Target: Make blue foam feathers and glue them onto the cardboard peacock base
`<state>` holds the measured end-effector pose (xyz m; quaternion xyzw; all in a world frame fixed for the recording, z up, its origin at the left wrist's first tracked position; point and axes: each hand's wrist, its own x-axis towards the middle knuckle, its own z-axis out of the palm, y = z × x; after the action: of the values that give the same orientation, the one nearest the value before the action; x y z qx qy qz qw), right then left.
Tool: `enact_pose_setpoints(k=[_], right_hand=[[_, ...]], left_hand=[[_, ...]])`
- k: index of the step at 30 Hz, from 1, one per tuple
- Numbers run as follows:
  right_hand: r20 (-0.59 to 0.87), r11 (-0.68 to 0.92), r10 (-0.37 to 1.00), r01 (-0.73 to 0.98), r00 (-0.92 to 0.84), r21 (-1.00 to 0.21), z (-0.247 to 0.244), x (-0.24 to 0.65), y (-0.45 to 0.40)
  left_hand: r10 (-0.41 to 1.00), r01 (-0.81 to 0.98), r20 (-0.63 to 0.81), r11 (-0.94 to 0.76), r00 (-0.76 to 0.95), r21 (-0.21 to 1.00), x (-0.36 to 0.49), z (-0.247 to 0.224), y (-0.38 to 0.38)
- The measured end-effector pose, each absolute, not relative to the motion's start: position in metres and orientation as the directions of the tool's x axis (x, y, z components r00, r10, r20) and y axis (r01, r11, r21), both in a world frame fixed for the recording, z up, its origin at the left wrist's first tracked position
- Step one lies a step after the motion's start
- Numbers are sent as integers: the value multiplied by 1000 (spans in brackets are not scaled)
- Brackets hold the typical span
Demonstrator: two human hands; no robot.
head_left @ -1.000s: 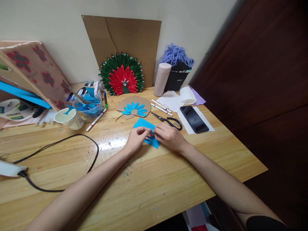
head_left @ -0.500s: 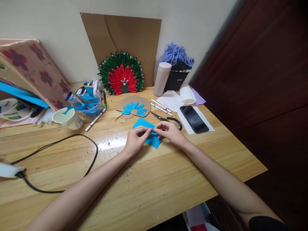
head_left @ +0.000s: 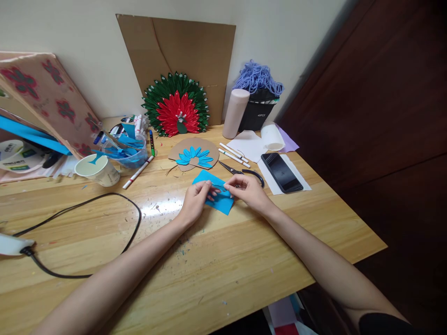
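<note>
Fingers pinched, my left hand (head_left: 195, 201) is above a blue paper sheet (head_left: 223, 204) on the table. My right hand (head_left: 250, 190) faces it from the other side, thumb and forefinger pressed together. A small folded blue paper piece (head_left: 218, 186) stretches between the fingertips, hard to tell from the sheet below. Just behind the hands lies a cardboard fan shape (head_left: 213, 151) carrying a ring of blue paper petals (head_left: 194, 156). Open scissors (head_left: 253, 175) with dark handles rest right beside my right hand.
Behind stands a red-and-green petal fan (head_left: 178, 107) against a cardboard sheet (head_left: 195, 51). Markers (head_left: 233, 158), a phone (head_left: 282, 172) and a white roll (head_left: 272, 136) are at right. A paper cup (head_left: 101, 173), blue scrap tub (head_left: 131, 156) and black cable (head_left: 138, 223) are at left.
My left fingertips have drawn back slightly to the left, widening the gap between the two hands. More of the blue paper shows between them. The right hand has hardly moved.
</note>
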<state>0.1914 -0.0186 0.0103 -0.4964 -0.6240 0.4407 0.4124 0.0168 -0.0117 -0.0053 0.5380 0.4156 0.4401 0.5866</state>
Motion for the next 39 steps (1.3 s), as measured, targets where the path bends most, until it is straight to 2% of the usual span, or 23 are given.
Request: enact_pose_setpoints(k=[4,7,9,13,17,20,23,27,29,33,39], right_hand=[[308,339,941,367,-142,-866,19,192,-25],[494,544,838,441,-234,-714,23,193,-29],[569,627,774,467,-279,-624,23,193,-30],[615,691,710,505,-342,-517,21,195,-30],[603,701,701,521,-380,-487,21,196,-29],[580,671,731,529,-360,-519,22,197,-29],[520,599,799,480,-302,-641,22,195,-29],[292,348,927,250,-234,-904,19,189,-28],[161,191,966,137,-200,-972,18,187,-27],[-9,-6,991,17,-134,-1000,14,184,-25],[-2,0,997,23,-83,-1000,11,184,-24]], left_hand=[[960,-104,-84,116,268,988,16,-4,-11],[914,-103,-118,171,389,980,15,-1,-12],[884,-136,-124,205,451,969,15,0,-13],[871,-182,-126,237,474,954,12,-1,-12],[879,-173,-88,189,468,967,12,1,-12],[879,-179,-53,156,474,971,13,2,-12],[895,-176,-44,136,443,975,14,2,-12],[914,-161,-41,115,403,980,14,1,-13],[917,-151,-39,107,397,983,14,1,-13],[921,-128,-34,90,387,988,15,0,-13],[921,-93,-21,62,389,994,16,-1,-13]])
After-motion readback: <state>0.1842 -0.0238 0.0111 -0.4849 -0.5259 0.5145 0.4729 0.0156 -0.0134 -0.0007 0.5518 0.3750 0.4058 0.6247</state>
